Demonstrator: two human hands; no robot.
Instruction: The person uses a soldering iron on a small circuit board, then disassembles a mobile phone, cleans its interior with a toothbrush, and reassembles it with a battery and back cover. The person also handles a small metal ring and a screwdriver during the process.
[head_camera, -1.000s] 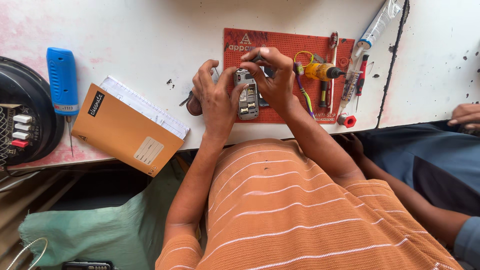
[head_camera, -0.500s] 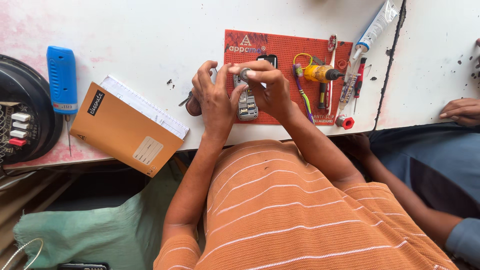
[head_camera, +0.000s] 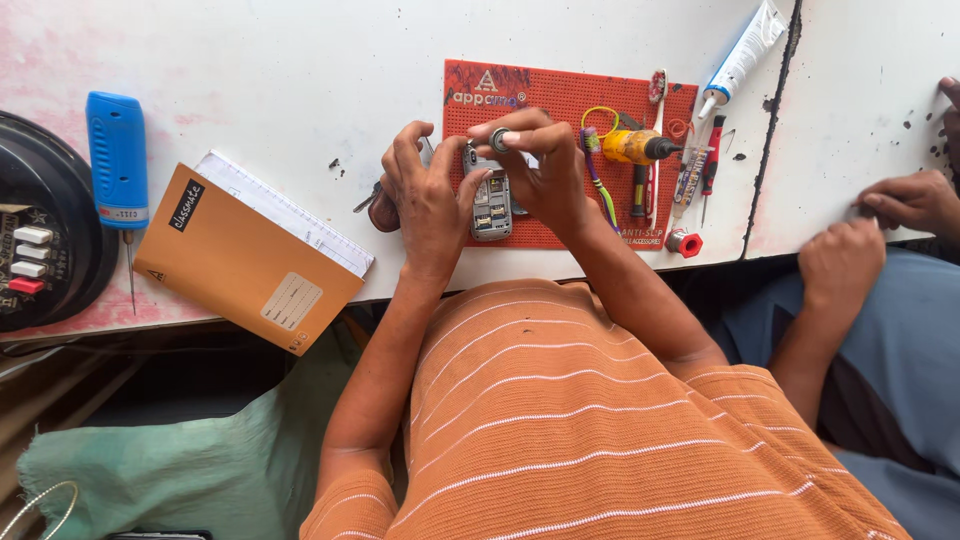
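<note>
Your right hand (head_camera: 545, 170) has lifted off the keypad phone (head_camera: 490, 200) and now pinches a small round part (head_camera: 499, 139) above it at frame centre, while your left hand (head_camera: 425, 195) stays clamped around the phone.

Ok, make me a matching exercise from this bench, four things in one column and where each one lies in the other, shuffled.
Things:
1. small grey keypad phone
2. blue-handled screwdriver
3. orange-covered notebook
4. white glue tube with blue collar

Places:
A. far left, beside the round black device
B. top right, past the red mat
C. between left hand and right hand
D. at the table's front edge, left of the hands

Pairs: 1-C, 2-A, 3-D, 4-B
</note>
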